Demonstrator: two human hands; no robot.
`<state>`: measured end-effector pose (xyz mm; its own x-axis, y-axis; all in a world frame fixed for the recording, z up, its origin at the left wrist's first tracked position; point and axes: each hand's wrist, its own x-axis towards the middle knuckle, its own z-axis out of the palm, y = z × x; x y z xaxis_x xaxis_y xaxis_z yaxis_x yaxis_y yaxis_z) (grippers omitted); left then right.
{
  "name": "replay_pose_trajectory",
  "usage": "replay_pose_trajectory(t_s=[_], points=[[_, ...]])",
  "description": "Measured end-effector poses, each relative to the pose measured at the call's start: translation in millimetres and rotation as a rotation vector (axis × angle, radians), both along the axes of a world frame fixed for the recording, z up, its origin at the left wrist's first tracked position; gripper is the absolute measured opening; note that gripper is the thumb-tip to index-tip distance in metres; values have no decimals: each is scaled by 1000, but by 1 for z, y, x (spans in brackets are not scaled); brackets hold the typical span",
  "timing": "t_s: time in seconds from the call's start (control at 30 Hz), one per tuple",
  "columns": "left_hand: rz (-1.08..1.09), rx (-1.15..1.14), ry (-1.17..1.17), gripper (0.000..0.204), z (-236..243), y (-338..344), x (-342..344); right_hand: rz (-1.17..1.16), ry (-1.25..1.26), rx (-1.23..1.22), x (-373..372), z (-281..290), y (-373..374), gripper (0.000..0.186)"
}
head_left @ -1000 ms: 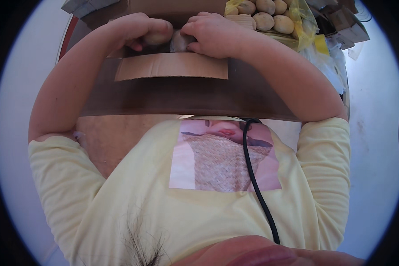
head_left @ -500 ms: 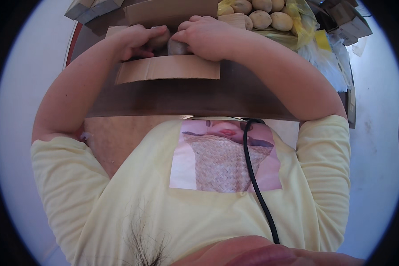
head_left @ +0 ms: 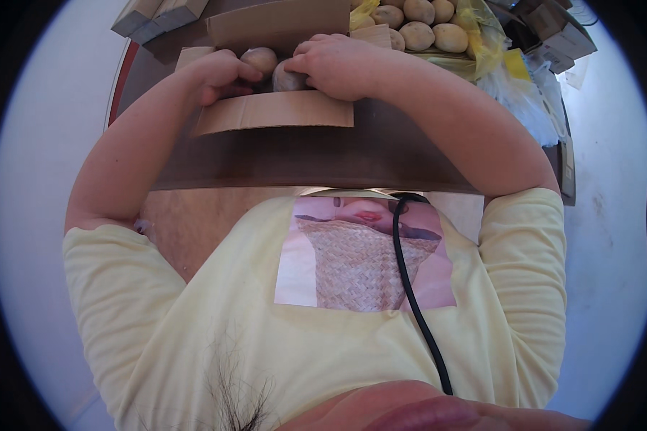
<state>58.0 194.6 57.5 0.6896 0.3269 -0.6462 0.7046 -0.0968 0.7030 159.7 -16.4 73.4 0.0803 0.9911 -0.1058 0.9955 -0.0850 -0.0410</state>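
Note:
An open brown cardboard box (head_left: 277, 109) lies on the dark table, its near and far flaps spread out. Inside are two round things that look like potatoes: a tan one (head_left: 260, 60) toward the left and a greyish one (head_left: 287, 77), seemingly in clear wrap, beside it. My left hand (head_left: 221, 74) reaches over the box's left side, fingers apart, its fingertips close against the tan one. With bent fingers my right hand (head_left: 336, 66) grips the greyish one from the right. The box's bottom is hidden by hands and flap.
Several more tan, potato-like things (head_left: 418, 34) lie in a yellow plastic bag (head_left: 482, 36) right of the box. Clear plastic bags (head_left: 521, 100) sit at the table's right edge. Small cartons (head_left: 158, 18) stand far left, and others (head_left: 553, 32) far right.
The fingers of my left hand have slid down off the top of the tan thing, which now shows more. My right hand stays on the greyish one, nearly unmoved.

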Motion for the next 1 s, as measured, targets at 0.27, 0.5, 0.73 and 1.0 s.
replay_pose_trajectory(t_s=[0.27, 0.5, 0.73, 1.0], points=[[-483, 1030, 5, 31, 44, -18, -1, -15, 5, 22, 5, -3, 5, 39], [-587, 996, -163, 56, 32, -2, -6, -157, 158, -175, -4, 26, 51, 34], [-717, 1054, -153, 52, 19, -3, -1, -88, 98, -165, 17, -8, 98, 31], [-799, 1320, -34, 45, 30, 10, -7, -129, 458, -40, 13, 3, 92, 42]])
